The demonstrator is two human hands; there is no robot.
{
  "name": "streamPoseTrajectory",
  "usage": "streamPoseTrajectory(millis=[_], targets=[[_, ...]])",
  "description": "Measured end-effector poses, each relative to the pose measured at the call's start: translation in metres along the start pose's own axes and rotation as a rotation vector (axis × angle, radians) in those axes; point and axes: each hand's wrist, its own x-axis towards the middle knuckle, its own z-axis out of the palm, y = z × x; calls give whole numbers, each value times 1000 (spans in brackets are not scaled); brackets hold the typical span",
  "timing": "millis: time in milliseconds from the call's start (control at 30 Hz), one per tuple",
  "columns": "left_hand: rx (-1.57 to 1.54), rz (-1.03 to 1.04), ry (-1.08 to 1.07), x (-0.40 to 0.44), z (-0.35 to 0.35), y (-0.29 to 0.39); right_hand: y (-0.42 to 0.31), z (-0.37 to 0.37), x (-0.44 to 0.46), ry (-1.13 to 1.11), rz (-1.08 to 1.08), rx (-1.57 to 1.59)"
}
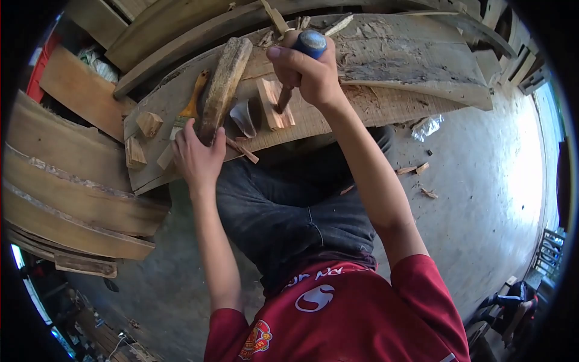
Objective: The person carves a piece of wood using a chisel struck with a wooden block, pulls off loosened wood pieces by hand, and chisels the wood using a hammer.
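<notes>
My right hand (310,75) is wrapped round the blue handle (311,43) of a chisel. Its blade (283,100) points down onto a small wooden block (277,108) near the plank's front edge. My left hand (199,154) touches the lower end of a long, rough wooden bar (224,87), thumb and fingers on either side of it. Left of the bar lies a brush with a yellow handle (194,99). Between bar and block sits a curved pale piece (243,118) that I cannot identify. All of these rest on a wide wooden plank (386,99).
Two small wood blocks (149,123) (135,153) lie at the plank's left end. Stacked boards (78,187) stand at the left. Wood scraps (414,169) and crumpled foil (427,128) are on the right. A person (518,304) is at the lower right.
</notes>
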Motion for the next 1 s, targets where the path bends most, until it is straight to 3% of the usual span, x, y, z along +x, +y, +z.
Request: streamPoseTrajectory(millis=[100,300,433,533,667,700,833,1000], targets=[[58,24,-164,15,14,-1,1,-7,0,-1,65,73],[50,96,-252,30,20,-10,10,-1,-3,43,11,98],[36,159,-183,33,5,-4,14,3,0,41,-20,71],[-307,16,-352,38,-33,11,15,4,0,45,-27,-17],[-456,223,-244,43,-103,46,13,5,-1,88,-5,-27],[-609,134,-269,41,-120,58,12,4,-3,92,-5,-22],[-498,513,-95,52,-177,104,16,0,-3,95,-46,59],[-496,697,-231,56,-190,141,26,-10,-13,209,-67,342]])
